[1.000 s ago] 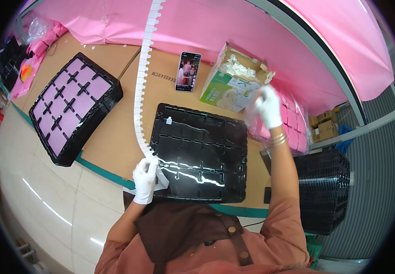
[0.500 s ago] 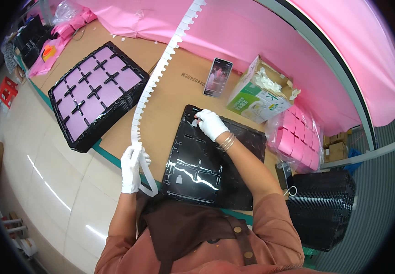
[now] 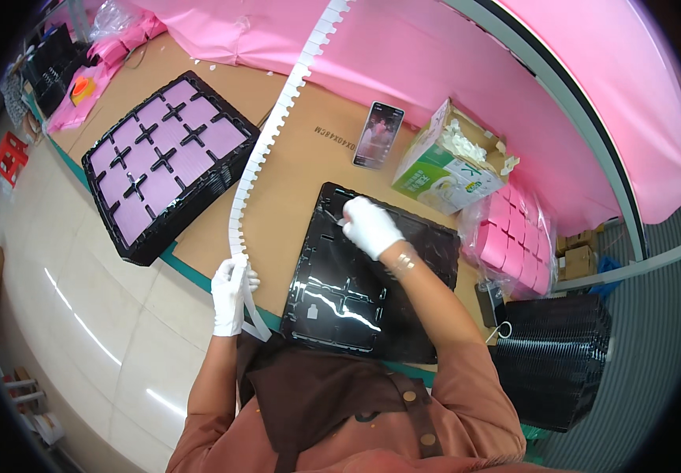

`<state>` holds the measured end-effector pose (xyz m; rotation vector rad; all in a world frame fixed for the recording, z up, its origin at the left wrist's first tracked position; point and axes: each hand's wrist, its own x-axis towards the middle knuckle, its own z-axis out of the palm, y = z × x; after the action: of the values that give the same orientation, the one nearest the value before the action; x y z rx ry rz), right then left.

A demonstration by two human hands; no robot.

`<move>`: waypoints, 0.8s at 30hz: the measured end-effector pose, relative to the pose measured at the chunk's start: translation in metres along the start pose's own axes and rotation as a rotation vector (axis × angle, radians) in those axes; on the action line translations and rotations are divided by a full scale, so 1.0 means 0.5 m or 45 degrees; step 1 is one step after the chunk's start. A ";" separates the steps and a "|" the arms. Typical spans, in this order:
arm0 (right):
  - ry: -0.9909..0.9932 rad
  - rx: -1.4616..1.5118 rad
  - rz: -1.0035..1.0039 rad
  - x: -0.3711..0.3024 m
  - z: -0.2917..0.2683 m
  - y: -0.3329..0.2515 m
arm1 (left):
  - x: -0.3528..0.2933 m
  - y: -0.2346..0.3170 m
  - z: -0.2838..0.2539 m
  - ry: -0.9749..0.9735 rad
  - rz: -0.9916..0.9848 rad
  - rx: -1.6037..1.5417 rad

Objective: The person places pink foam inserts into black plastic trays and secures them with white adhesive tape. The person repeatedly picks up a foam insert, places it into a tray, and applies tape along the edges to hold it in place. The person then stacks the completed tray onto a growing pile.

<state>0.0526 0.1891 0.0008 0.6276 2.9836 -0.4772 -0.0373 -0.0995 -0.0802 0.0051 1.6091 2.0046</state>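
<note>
Centrally, we see a black moulded tray (image 3: pixel 403 323) lying flat on the cardboard-covered desk (image 3: pixel 277 221); it serves as our clock's centre. At nine o'clock, the gloved left hand (image 3: pixel 230 296) has its fingers clamped on a white notched strip (image 3: pixel 307 57), which curves up toward twelve. The gloved right hand (image 3: pixel 372 227) is over the tray's eleven o'clock part; we cannot tell whether its fingers are apart, together or clamped on something. A small white tab (image 3: pixel 312 312) lies on the tray at eight. Beyond, we find a phone (image 3: pixel 378 134) at twelve and an open box (image 3: pixel 444 175) at one.
</note>
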 end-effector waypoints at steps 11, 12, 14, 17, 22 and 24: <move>0.824 -0.254 -0.001 -0.100 -0.179 0.102 | -0.002 -0.007 0.000 0.054 0.007 0.079; 0.426 -0.247 -0.001 -0.128 -0.147 0.016 | 0.000 -0.006 0.004 0.051 0.005 0.088; -0.001 0.136 -0.393 -0.184 -0.026 -0.051 | -0.001 -0.001 0.010 0.036 0.014 0.120; -0.232 0.240 -0.390 -0.231 0.105 -0.110 | 0.004 -0.006 0.002 0.007 -0.005 0.106; -0.153 0.058 -0.363 -0.230 0.117 -0.145 | 0.001 -0.010 0.003 0.031 0.011 0.087; -0.148 -0.018 -0.373 -0.228 0.118 -0.153 | -0.001 -0.012 0.008 0.041 0.039 0.082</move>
<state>0.1255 0.0604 -0.0198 0.1532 2.9729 -0.4893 -0.0330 -0.0957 -0.0843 0.0217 1.7030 1.9841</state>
